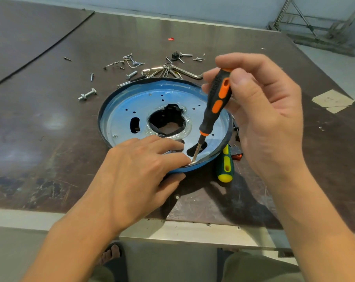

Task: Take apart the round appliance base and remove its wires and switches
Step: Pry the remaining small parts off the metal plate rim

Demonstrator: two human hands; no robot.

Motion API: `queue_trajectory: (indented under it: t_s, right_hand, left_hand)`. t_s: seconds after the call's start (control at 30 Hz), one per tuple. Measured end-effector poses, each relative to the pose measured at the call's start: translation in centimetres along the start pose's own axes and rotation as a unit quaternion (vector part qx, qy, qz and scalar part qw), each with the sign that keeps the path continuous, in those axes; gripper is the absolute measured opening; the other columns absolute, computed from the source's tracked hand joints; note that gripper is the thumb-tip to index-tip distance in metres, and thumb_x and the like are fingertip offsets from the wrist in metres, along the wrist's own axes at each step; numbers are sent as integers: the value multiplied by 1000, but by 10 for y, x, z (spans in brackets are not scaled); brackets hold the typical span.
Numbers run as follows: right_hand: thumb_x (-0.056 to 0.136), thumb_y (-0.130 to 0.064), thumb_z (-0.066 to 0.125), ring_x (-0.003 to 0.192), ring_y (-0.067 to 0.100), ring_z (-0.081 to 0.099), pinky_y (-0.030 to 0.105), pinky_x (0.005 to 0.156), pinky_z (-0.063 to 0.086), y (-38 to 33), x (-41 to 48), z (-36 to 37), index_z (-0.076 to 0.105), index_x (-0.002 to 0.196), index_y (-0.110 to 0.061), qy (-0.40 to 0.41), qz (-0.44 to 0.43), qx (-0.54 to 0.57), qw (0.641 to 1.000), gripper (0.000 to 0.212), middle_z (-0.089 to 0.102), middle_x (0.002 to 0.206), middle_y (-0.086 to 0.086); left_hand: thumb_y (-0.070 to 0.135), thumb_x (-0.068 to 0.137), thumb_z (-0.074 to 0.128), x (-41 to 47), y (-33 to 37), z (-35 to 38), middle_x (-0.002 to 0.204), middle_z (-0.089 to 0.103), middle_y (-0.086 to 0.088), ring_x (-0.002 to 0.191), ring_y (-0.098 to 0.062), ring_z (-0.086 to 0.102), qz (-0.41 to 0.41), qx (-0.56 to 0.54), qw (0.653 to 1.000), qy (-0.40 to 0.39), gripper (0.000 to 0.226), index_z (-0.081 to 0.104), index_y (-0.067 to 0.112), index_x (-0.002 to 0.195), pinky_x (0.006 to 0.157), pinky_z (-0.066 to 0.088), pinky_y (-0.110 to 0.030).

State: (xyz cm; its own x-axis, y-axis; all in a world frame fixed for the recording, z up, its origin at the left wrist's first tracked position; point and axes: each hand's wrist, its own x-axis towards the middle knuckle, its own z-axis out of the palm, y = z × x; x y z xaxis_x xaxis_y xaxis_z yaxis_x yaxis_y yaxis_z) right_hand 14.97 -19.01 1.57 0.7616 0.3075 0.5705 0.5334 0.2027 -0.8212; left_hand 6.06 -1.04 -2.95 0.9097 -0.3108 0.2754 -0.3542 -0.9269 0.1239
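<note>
We work on the dark workbench point(50, 123), where the round appliance base point(166, 98) lies near the front edge. Our left hand point(135, 167) clamps its near rim, fingers above, thumb beneath; we press it down firmly. Our right hand point(260, 110) pinches the orange-and-black screwdriver point(215, 102); we hold it steep and lever gently at the rim. The base is a blue dished disc with a ragged centre opening, slots and small holes.

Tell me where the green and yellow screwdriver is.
In the head view, the green and yellow screwdriver lies on the table, right of centre, against the near-right rim of the blue round base.
</note>
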Motion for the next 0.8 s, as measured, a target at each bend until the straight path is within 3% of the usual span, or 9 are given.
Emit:
queue_trajectory:
  t_s: [0.1,0.27,0.47,0.6,0.67,0.8]
  right_hand:
    - [97,-4,65,87,1,62,20,78,52,-1,1,2,62,118,-14,1,-26,-47,999,24,65,95,-6]
    - [101,0,50,101,31,68,38,89,56,3,1,-2,59,127,-9,-10,10,-3,1000,29,68,107,15]
    - [96,-3,67,83,6,66,25,74,55,0,1,3,64,116,-11,4,-9,-28,1000,22,68,95,2]
    - [101,2,56,103,20,70,32,87,56,4,2,-2,60,127,-6,-4,0,-26,1000,28,71,108,13]
    - [101,2,49,104,28,71,36,89,56,4,1,-3,58,128,-4,-4,19,4,1000,29,71,111,17]
    - [99,-2,60,95,11,66,28,84,53,1,0,3,61,122,-11,0,-5,-22,1000,24,69,102,8]
  left_hand:
    - [42,86,58,0,0,0,122,67,10,101,-15,66,-2,-2,1000,2,30,71,37,113,69,57,-36]
    - [42,86,58,-1,0,0,122,67,10,101,-15,66,-2,1,1000,4,30,71,37,113,68,57,-36]
    - [42,86,59,-1,-1,1,123,66,11,101,-14,65,1,3,1000,3,29,70,37,112,67,55,-34]
    - [41,86,62,0,-1,1,123,67,10,100,-15,66,2,4,1000,6,27,71,37,111,67,55,-35]
    - [41,85,62,0,0,0,121,68,10,99,-15,66,3,6,1000,7,27,71,36,110,66,55,-34]
    - [42,86,60,0,-1,0,123,67,9,101,-15,66,4,4,1000,2,28,70,37,112,67,56,-35]
